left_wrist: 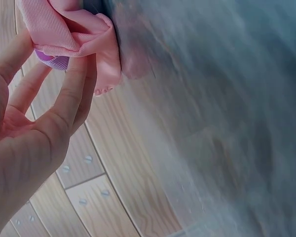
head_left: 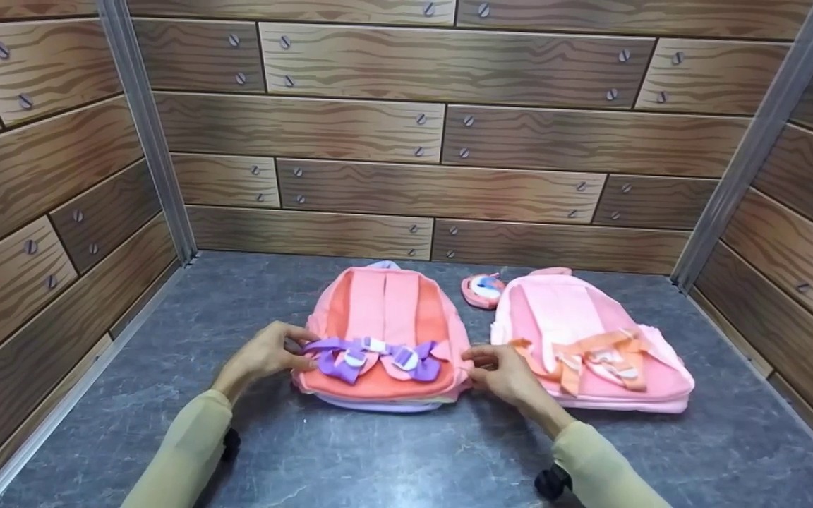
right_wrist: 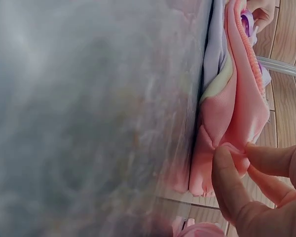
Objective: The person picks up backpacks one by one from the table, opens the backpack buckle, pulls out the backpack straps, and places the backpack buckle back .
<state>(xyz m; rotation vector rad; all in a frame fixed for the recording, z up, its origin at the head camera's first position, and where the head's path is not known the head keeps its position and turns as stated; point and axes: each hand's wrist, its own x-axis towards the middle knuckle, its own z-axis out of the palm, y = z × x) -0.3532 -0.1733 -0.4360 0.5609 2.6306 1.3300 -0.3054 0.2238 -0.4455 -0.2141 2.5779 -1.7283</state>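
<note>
A coral-pink backpack (head_left: 384,296) lies on the grey table with its strap side up. Its purple straps (head_left: 417,361) are gathered into loops with white buckles across the lower back panel. At the backpack's left edge my left hand (head_left: 269,351) pinches a fold of pink fabric (left_wrist: 64,29), seen close in the left wrist view. On the opposite side my right hand (head_left: 504,372) pinches the pink side fabric (right_wrist: 237,118) between thumb and fingers. The backpack's front faces the table and is mostly hidden.
A lighter pink backpack (head_left: 569,296) with bundled orange straps (head_left: 618,353) lies close to my right hand. Between the two bags, farther back, sits a small round pink pouch (head_left: 483,290). Wood-patterned walls (head_left: 449,127) enclose the table (head_left: 188,310) at the back and both sides.
</note>
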